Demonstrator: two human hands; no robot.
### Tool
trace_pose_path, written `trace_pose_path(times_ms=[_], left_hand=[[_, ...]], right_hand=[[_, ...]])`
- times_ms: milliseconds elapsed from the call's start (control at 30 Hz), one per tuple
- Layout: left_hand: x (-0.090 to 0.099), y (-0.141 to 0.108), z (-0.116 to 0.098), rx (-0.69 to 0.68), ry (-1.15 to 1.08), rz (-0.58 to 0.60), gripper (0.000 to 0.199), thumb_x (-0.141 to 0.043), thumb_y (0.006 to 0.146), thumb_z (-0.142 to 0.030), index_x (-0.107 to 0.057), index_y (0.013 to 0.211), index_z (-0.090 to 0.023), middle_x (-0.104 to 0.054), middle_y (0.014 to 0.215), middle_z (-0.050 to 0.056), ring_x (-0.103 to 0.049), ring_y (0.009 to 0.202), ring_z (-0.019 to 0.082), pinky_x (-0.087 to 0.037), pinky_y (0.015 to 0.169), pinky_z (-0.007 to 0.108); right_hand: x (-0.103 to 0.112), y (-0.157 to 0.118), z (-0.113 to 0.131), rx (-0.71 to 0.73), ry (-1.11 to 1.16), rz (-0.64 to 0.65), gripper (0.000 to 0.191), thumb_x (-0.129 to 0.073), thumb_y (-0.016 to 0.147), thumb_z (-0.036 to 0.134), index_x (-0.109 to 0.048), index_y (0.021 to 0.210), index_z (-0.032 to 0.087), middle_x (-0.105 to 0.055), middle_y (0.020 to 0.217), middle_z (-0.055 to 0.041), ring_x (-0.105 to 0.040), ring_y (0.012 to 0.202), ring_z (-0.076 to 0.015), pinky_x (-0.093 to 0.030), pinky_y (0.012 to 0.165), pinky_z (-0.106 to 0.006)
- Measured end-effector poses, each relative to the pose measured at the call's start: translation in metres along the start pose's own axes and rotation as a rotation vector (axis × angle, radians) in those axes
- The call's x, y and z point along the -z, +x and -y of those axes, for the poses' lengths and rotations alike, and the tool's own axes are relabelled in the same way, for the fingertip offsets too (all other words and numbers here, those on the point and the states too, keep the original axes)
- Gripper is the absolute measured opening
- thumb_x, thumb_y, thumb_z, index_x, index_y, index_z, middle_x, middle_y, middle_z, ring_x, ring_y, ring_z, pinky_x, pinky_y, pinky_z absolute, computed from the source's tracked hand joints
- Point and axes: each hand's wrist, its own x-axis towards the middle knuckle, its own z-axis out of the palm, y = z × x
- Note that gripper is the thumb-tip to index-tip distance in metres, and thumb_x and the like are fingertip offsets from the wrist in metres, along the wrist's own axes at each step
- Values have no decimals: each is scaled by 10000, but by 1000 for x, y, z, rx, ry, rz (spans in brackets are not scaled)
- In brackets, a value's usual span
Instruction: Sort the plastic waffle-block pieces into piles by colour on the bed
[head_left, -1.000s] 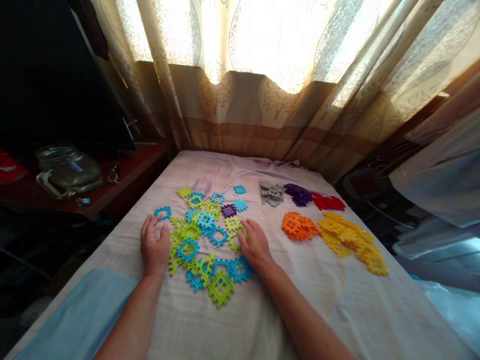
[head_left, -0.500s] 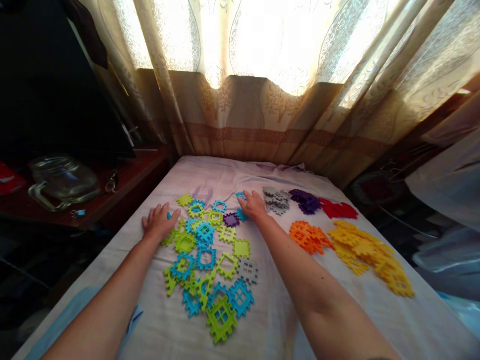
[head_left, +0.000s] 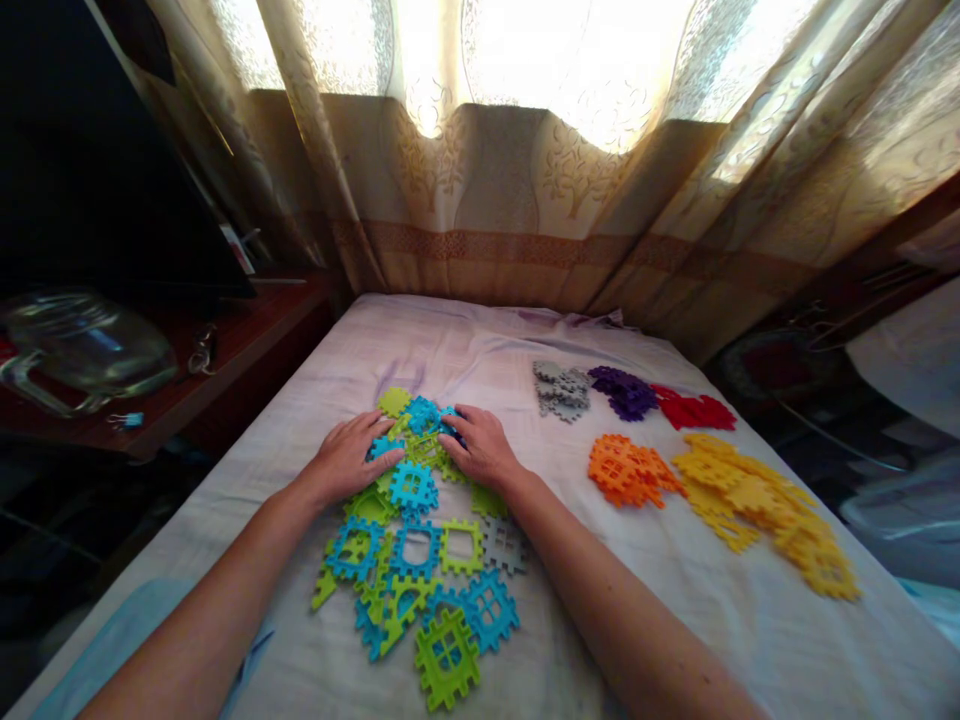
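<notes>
Blue and green notched plastic pieces (head_left: 416,548) lie in a loose, overlapping heap on the sheet-covered surface (head_left: 300,600). My left hand (head_left: 356,455) rests on the heap's upper left edge, fingers spread, touching blue and green pieces. At the upper right edge, my right hand (head_left: 480,445) lies with its fingers apart over blue and green pieces. Between the hands sit a blue piece (head_left: 414,487) and several green ones. A grey piece (head_left: 504,545) is at the heap's right side, near my right forearm.
Sorted piles lie to the right: grey (head_left: 561,390), dark purple (head_left: 624,392), red (head_left: 694,408), orange (head_left: 630,470) and yellow (head_left: 765,505). A glass jug (head_left: 90,350) stands on a brown desk (head_left: 255,330) at the left. Curtains (head_left: 495,200) hang behind.
Both hands have moved inward, pushing the upper pieces closer together. The purple piece that lay among them is now mostly hidden by my right hand. The view has shifted slightly.
</notes>
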Motion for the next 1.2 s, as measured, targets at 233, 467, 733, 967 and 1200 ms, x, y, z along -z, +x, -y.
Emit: trace_pose_path(times_ms=[233,467,733,967,1200], left_hand=[[-14,-67,-24,73,-7,-298,731,-382,891,-636,-447,1435,-153,-519,1448,150,-473,1338,297,-340,1124,474],[-30,-142,-95,-245,93,-277,892,-533,792,-723,-281,1531,-292,-380,1560,110,-281,1460,329,-82,1196,572],[-36,-126,-117,-84,11,-275,637,-563,852,-572,-512,1402,-256,-418,1532,140,-334,1434,348,-79,1178,625],[-19,-127,-85,211,-471,-706,474,-394,923,-520,-650,1150,-192,-659,1274,119,-577,1229,253,-393,1100,436],[-30,-139,-69,417,-760,-783,557,-393,887,-601,-635,1150,-174,-687,1202,120,-609,1173,249,-453,1041,380]], right_hand=[[11,-46,12,15,247,-50,394,-515,936,411,-664,1245,216,-627,1316,-111,-571,1216,-218,-426,1060,-366],[31,-102,-6,-210,348,-202,366,-484,923,388,-714,1140,204,-670,1245,-117,-604,1176,-224,-444,1062,-404],[43,-147,8,-322,383,-246,294,-500,875,298,-740,1025,217,-690,1203,-95,-633,1117,-215,-467,1030,-399],[42,-166,39,-183,303,-287,236,-516,876,256,-744,937,237,-723,971,-71,-653,939,-198,-510,893,-335],[40,-151,86,32,127,-98,287,-624,854,273,-701,1129,239,-700,1160,-83,-597,1096,-235,-449,977,-384]])
